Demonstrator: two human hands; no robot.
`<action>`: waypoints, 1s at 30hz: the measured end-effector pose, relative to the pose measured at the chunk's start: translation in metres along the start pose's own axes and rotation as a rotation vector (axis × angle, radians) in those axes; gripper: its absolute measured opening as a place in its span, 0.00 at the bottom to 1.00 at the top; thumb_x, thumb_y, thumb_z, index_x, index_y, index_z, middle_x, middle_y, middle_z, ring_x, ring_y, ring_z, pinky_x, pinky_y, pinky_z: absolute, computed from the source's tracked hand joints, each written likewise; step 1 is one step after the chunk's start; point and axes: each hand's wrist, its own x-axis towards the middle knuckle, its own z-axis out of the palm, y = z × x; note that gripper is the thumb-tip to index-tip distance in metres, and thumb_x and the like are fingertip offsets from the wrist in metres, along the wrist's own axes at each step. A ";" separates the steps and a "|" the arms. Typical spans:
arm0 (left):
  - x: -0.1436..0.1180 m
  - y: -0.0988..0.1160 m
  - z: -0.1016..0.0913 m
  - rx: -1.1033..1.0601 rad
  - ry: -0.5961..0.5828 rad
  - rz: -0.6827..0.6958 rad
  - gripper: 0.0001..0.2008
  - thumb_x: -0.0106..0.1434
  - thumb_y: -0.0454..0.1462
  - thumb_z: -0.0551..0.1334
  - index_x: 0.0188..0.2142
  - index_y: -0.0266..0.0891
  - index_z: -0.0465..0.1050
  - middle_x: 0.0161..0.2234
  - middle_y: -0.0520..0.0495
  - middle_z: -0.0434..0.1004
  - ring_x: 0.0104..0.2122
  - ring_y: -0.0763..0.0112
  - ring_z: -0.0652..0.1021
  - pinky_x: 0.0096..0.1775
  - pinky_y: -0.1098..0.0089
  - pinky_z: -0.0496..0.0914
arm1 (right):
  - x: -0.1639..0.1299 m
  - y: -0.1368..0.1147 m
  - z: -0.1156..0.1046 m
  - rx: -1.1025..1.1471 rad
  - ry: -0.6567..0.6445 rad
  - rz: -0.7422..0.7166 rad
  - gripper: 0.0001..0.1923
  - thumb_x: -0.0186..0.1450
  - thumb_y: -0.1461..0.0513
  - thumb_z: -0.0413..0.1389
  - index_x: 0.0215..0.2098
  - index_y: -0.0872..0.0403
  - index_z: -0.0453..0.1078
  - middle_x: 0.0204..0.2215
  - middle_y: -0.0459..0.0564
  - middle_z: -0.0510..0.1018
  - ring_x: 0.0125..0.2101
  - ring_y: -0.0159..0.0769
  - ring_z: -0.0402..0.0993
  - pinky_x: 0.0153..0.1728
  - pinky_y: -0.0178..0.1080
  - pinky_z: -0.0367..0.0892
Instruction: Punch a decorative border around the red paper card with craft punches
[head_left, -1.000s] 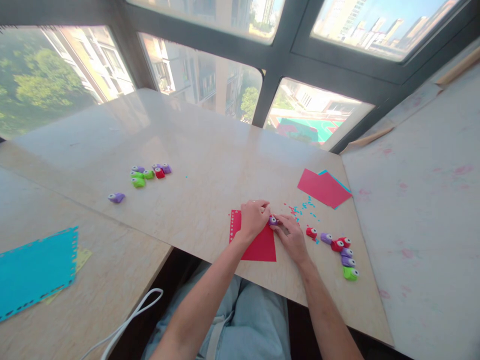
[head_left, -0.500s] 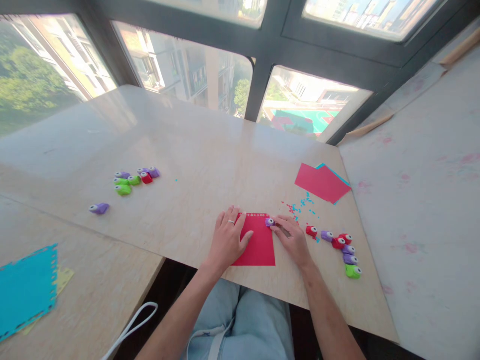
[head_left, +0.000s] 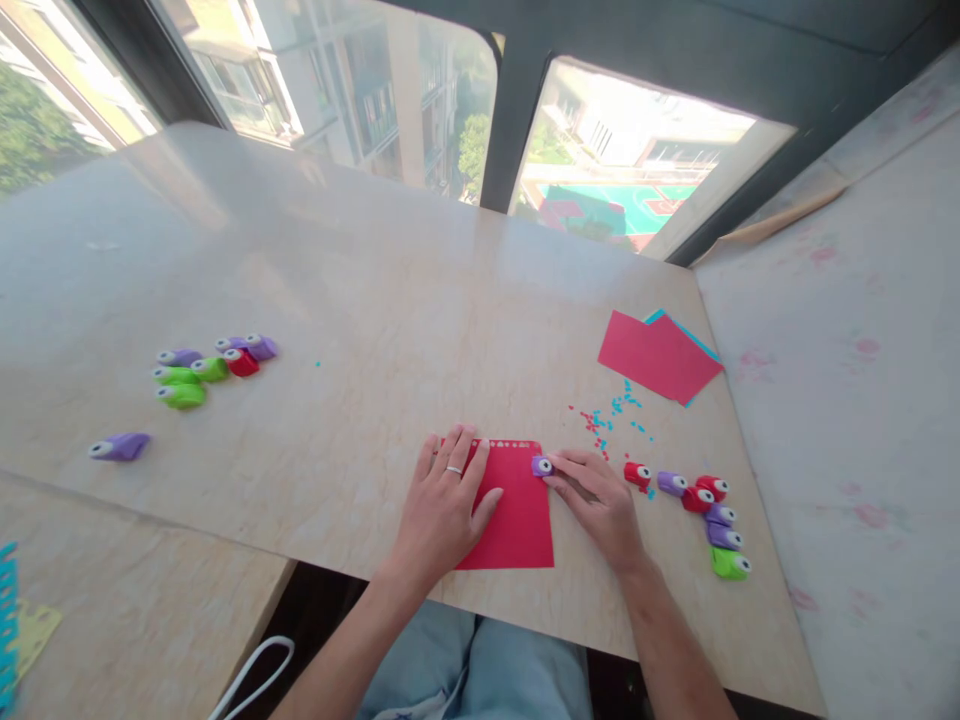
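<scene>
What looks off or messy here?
Small blue and red paper bits lie scattered on the table beyond the right hand. One purple punch sits apart from its cluster. Nothing damaged.

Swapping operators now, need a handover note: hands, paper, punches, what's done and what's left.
Left hand: flat on the red sheet, pinning it to the table.
Right hand: fingers on the purple punch at the sheet's far right corner.
Done: a row of holes along the sheet's far edge; confetti lies beyond it.
Left: other edges look unpunched.
Spare punches right, another cluster left, spare paper far right.
</scene>
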 end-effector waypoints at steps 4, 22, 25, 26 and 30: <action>0.000 -0.001 -0.002 -0.018 -0.006 0.007 0.26 0.71 0.44 0.54 0.65 0.39 0.59 0.68 0.37 0.54 0.68 0.52 0.56 0.66 0.46 0.52 | 0.002 -0.003 -0.002 -0.003 -0.016 0.014 0.11 0.67 0.60 0.61 0.48 0.44 0.78 0.41 0.51 0.82 0.41 0.42 0.78 0.41 0.46 0.75; 0.005 0.002 -0.006 -0.035 0.048 0.029 0.24 0.71 0.44 0.56 0.62 0.35 0.64 0.66 0.37 0.60 0.66 0.51 0.62 0.66 0.47 0.53 | 0.009 -0.012 -0.004 -0.044 -0.021 -0.033 0.17 0.65 0.69 0.61 0.51 0.47 0.75 0.41 0.52 0.80 0.41 0.38 0.78 0.41 0.42 0.75; 0.005 0.002 -0.006 -0.031 0.047 0.022 0.24 0.71 0.44 0.56 0.62 0.36 0.64 0.66 0.37 0.60 0.66 0.52 0.62 0.65 0.48 0.53 | 0.008 -0.012 -0.005 -0.054 -0.025 -0.043 0.18 0.65 0.69 0.61 0.51 0.48 0.75 0.41 0.52 0.80 0.41 0.38 0.78 0.41 0.41 0.74; 0.005 0.002 -0.006 -0.030 0.047 0.021 0.24 0.71 0.44 0.56 0.62 0.36 0.64 0.66 0.37 0.60 0.66 0.52 0.62 0.65 0.48 0.53 | 0.008 -0.012 -0.005 -0.057 -0.028 -0.046 0.18 0.64 0.69 0.61 0.51 0.48 0.75 0.41 0.52 0.80 0.41 0.38 0.78 0.41 0.41 0.74; 0.005 0.002 -0.006 -0.031 0.040 0.018 0.24 0.71 0.44 0.56 0.62 0.35 0.64 0.66 0.37 0.59 0.66 0.52 0.62 0.66 0.48 0.53 | 0.008 -0.012 -0.006 -0.058 -0.041 -0.052 0.18 0.64 0.70 0.61 0.50 0.49 0.75 0.42 0.52 0.80 0.42 0.38 0.77 0.41 0.41 0.74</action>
